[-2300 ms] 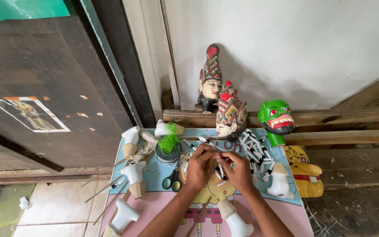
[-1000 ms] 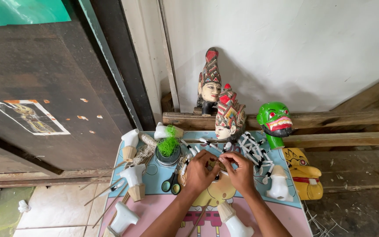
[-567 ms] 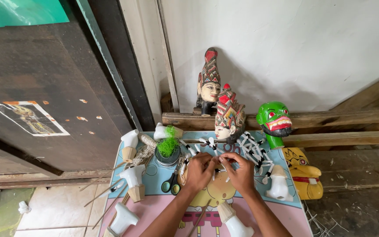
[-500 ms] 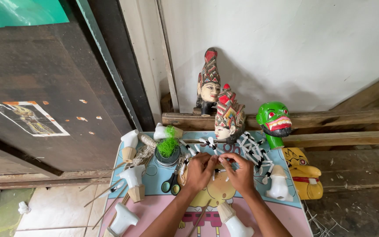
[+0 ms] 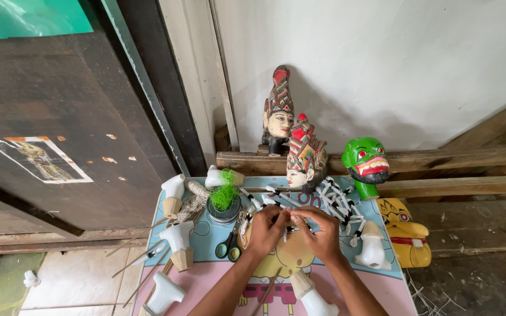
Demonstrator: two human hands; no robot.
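Each grip pinched on a small white puppet piece (image 5: 286,229), left hand (image 5: 266,229) and right hand (image 5: 322,232) meet, knuckles up.

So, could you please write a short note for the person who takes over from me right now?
Left hand and right hand are together over the middle of the small table, fingertips pinching a small white piece; what it is exactly is too small to tell.
The pile of white and black pieces lies just behind the right hand. The scissors lie left of the left hand, in front of the cup with green fibre.
Painted heads and the green mask head stand at the back.
Done and left: cannot tell from this view; the piece is in both hands.
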